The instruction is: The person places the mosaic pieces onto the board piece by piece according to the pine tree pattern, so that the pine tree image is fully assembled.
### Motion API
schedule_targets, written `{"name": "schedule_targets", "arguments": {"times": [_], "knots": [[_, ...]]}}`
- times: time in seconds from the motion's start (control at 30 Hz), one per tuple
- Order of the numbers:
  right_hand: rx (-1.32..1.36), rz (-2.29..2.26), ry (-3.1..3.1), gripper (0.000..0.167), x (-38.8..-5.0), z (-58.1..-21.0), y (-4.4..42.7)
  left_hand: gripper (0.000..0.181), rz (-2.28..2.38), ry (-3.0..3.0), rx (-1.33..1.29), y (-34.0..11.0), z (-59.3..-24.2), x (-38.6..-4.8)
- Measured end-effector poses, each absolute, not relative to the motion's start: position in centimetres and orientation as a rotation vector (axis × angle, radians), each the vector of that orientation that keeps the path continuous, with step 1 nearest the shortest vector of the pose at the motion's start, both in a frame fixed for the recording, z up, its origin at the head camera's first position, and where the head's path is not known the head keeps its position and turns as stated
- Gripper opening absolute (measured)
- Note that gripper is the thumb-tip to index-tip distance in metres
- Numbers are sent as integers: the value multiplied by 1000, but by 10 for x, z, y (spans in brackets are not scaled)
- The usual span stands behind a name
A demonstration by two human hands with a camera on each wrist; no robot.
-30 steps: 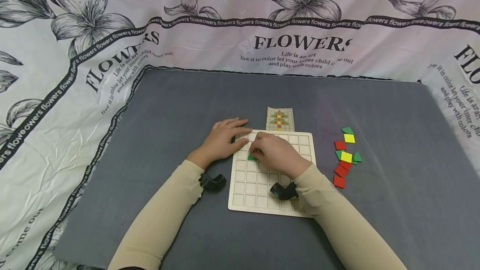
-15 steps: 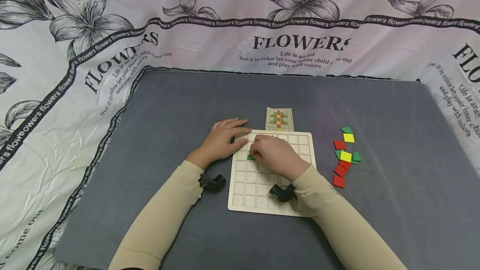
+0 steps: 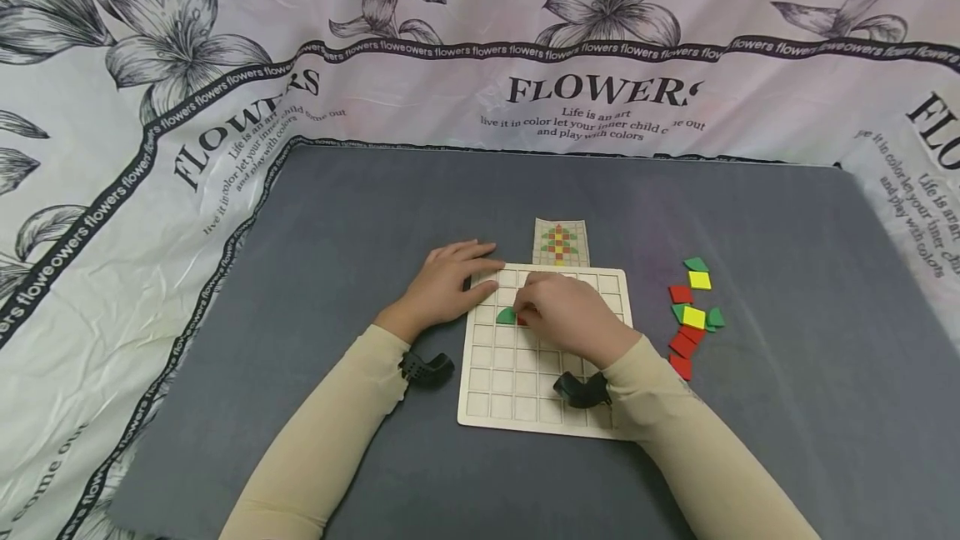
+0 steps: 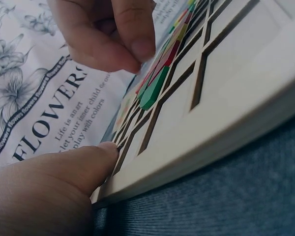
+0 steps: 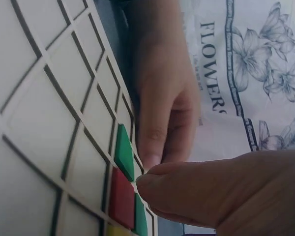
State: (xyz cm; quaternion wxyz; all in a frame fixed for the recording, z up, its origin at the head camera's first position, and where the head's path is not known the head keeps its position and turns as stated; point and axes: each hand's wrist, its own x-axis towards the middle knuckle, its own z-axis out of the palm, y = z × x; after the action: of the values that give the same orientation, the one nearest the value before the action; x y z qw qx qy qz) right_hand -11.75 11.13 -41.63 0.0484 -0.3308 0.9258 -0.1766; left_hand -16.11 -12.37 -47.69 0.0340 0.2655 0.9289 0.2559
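A pale square board (image 3: 487, 402) with a raised grid lies on the grey table. My left hand (image 3: 448, 283) rests along its upper left edge, fingers spread, with the thumb (image 4: 83, 164) on the rim. Over the board, my right hand (image 3: 573, 315) has curled fingers, and no tile shows between thumb and fingers in the left wrist view. A green tile (image 3: 506, 316) with a curved edge sits in a grid cell left of the right fingertips. Beside it is a red tile (image 5: 122, 199), with another green tile (image 5: 140, 216) and a yellow one further along. The right hand hides more cells.
Behind the board lies a pattern card (image 3: 561, 242) with red, yellow and green shapes. Right of the board are loose tiles: several red (image 3: 681, 295), two yellow (image 3: 699, 280) and several green (image 3: 695, 264). Flower-printed cloth (image 3: 420, 98) surrounds the table.
My right hand has shifted slightly right, uncovering more of the green tile and part of the red one beside it. The left hand keeps its place on the board's edge.
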Motion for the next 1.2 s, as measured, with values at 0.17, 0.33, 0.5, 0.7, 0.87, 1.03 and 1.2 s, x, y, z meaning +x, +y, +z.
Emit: {"name": "schedule_targets", "arguments": {"times": [0.17, 0.33, 0.5, 0.7, 0.87, 1.03, 1.2], "knots": [[-968, -588, 2829, 8, -117, -415, 123, 44, 775, 2855, 811, -122, -476, -159], [-922, -601, 2843, 8, -119, -418, 134, 44, 766, 2851, 805, -123, -475, -159], [-858, -605, 2866, 8, -119, -418, 147, 43, 777, 2848, 801, -123, -475, -159], [-763, -634, 2874, 8, -116, -414, 164, 43, 792, 2850, 811, -122, -474, -159], [-708, -628, 2906, 10, -115, -415, 181, 43, 784, 2848, 807, -122, -474, -159], [-655, -639, 2915, 11, -113, -413, 199, 44, 781, 2849, 799, -122, -474, -159], [-638, -645, 2954, 11, -114, -412, 216, 44, 789, 2849, 794, -122, -474, -159]]}}
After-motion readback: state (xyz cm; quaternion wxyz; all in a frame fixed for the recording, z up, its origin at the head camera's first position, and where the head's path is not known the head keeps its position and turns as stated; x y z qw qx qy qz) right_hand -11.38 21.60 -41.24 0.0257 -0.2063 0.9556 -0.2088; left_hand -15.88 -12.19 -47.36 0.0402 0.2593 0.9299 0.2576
